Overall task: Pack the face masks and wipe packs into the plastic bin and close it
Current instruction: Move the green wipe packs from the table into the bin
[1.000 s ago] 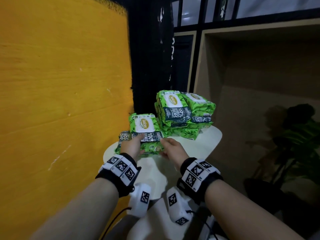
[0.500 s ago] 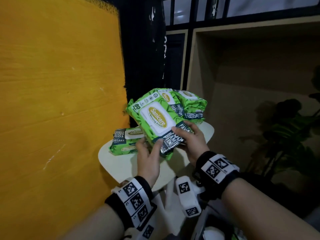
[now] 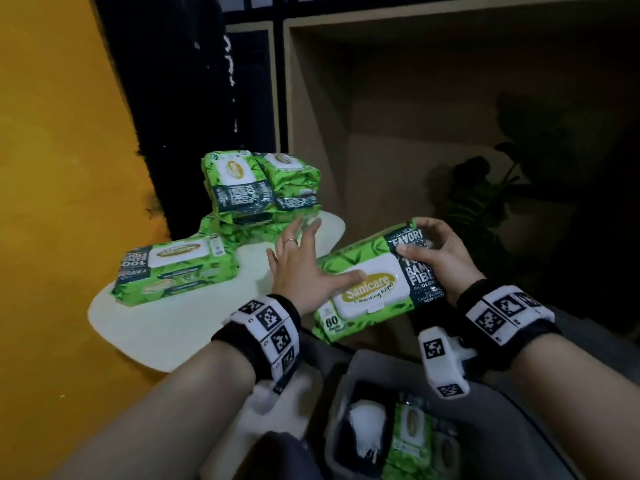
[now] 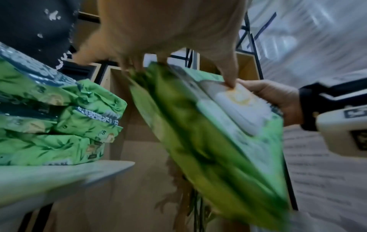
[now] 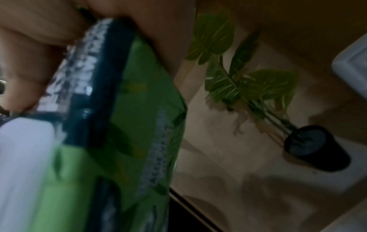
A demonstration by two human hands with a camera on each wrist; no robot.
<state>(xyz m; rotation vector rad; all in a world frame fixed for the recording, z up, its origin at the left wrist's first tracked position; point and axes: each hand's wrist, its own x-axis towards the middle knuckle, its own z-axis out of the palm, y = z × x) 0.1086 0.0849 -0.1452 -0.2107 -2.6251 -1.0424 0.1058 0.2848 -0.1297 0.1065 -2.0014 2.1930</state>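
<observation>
Right hand (image 3: 441,258) clamped on the dark-printed end of a green wipe pack (image 3: 372,287), thumb over the top face, fingers curled round the far edge. Left hand (image 3: 304,268) spread flat, fingers straight, thumb laid across the pack's white flip lid; pressing rather than gripping. Pack carried level in mid-air, just above and behind the plastic bin (image 3: 341,393), which sits low near the person's lap.

Judging by the crinkled film and the squashed corners: soft-sided, pliant, fairly dense with wet wipes, glossy wrap likely to slide under a loose grip. Best taken at the short ends or along the long edges, not by the lid, which could pop open. Nothing fragile; squeezing should do no harm.

Inside the bin: another green pack (image 3: 414,441) stood on edge beside a white face mask (image 3: 367,427). Room for the carried pack probably on edge as well.

Further out on the bench (image 3: 149,327): one single pack (image 3: 176,266) lying flat, and a stack of packs (image 3: 258,188) behind it.
</observation>
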